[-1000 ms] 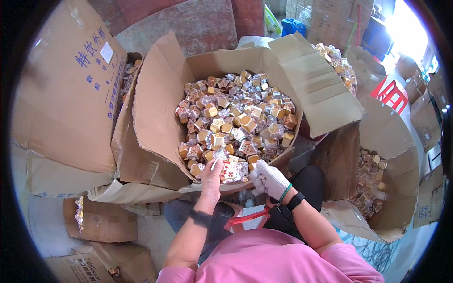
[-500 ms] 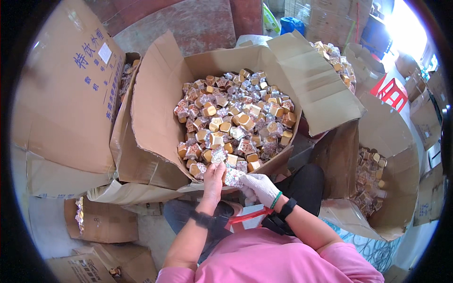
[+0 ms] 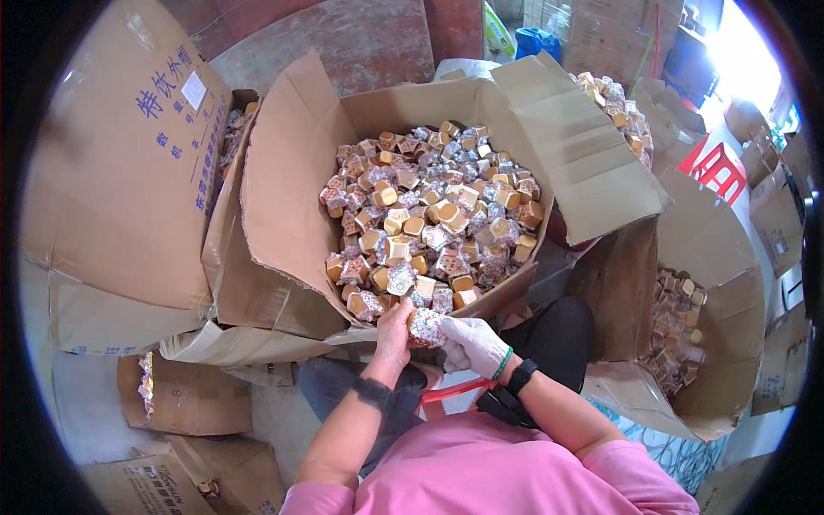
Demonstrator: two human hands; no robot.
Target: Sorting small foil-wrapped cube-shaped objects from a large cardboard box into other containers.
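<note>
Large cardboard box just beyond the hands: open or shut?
Open: the large cardboard box has its right flap folded outward, and the gold-sided pieces inside lie exposed.

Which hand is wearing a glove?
The right hand: a white glove with a green cuff edge covers it, while the left hand is bare.

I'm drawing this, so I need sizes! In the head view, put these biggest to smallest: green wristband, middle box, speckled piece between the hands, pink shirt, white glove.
1. Middle box
2. Pink shirt
3. White glove
4. Speckled piece
5. Green wristband

That's only how they look here.
</note>
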